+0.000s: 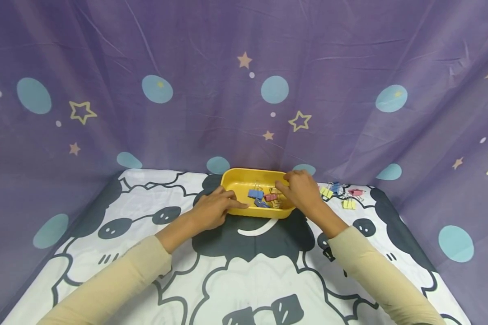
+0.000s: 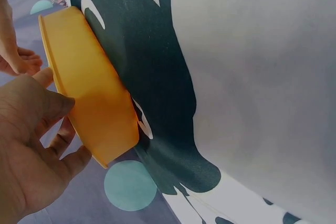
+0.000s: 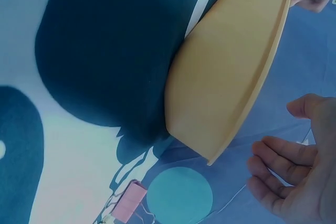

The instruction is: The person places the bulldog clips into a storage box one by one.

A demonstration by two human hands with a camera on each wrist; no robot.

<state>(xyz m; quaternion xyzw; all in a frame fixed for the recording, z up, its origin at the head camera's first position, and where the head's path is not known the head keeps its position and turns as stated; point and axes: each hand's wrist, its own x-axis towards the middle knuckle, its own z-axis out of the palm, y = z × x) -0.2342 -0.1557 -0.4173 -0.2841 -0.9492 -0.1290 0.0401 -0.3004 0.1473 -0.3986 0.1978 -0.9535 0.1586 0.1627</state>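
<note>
A yellow plastic tray (image 1: 256, 212) sits at the far edge of the table. Inside it lie several binder clips, among them a blue binder clip (image 1: 255, 194) and a red binder clip (image 1: 270, 197). My left hand (image 1: 213, 210) grips the tray's left end; in the left wrist view the thumb lies at the rim on the outer wall, with fingers on the other side. Over the tray's right end is my right hand (image 1: 302, 189). The right wrist view shows its fingers loosely bent, apart from the tray wall, with nothing visible in them.
Right of the tray, more binder clips lie on the sheep-print cloth (image 1: 256, 280), including a yellow clip (image 1: 349, 204), a blue clip (image 1: 334, 188) and a red clip (image 1: 355, 192). A purple curtain (image 1: 211, 117) hangs directly behind the tray.
</note>
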